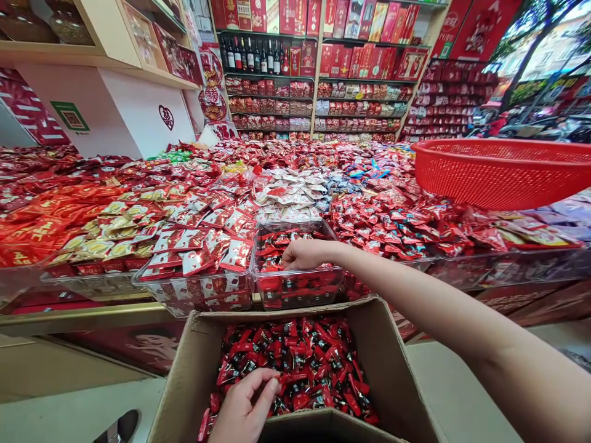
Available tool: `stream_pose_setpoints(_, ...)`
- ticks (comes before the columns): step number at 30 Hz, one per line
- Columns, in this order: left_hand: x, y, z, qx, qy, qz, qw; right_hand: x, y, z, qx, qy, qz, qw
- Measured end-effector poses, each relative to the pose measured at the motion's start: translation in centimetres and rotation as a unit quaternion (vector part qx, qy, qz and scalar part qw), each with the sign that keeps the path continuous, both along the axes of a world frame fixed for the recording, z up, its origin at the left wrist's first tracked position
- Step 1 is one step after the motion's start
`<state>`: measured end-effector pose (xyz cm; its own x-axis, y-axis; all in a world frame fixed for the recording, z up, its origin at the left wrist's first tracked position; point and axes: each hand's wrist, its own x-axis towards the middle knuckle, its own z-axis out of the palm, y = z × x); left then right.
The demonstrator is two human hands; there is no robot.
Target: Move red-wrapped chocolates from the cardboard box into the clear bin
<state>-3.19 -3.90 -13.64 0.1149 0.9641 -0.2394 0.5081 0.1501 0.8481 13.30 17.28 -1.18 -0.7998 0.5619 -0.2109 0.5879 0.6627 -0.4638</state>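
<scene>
Head view: right hand (302, 253) was in the clear bin (302, 300), left hand (242, 409) was over the open cardboard carton (178, 378). Key relation: the bin sat just beyond the carton's far edge, so the loose red-and-black packets (318, 366) in the carton lay back toward the person from the right hand, and lower by the look of it. From the left hand, same packets spread forward and to the right; left was clearly the nearer hand to them. Right was nearer to the bin packets (272, 263), directly around and under its fingers.

Right hand: fingers curled, pointing down into the bin, tips hidden; could not tell whether it gripped anything. Right forearm (429, 298) came in from the right side, passing over the bin's right rim. Left hand: thumb and forefinger drawn close together at a red wrapper; contact looked likely, but could not tell if it was pinched or only touched.

Long axis: carton packets lay at mixed angles, no common direction. Bin contents looked like the same kind, red with black, level below the rim near the hand.

Around: white-and-red packets (196, 246) in the bin just left, more red packets (383, 224) to the right, red mesh basket (501, 175) farther right, stocked shelves (318, 80) behind.
</scene>
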Motion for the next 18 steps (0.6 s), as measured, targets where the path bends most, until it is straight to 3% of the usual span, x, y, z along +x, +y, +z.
stream_pose_setpoints(18,0.4,0.3,0.0,0.017,0.019,-0.010,1.000,-2.4,0.5,1.0,-0.002,-0.134,0.049,0.990)
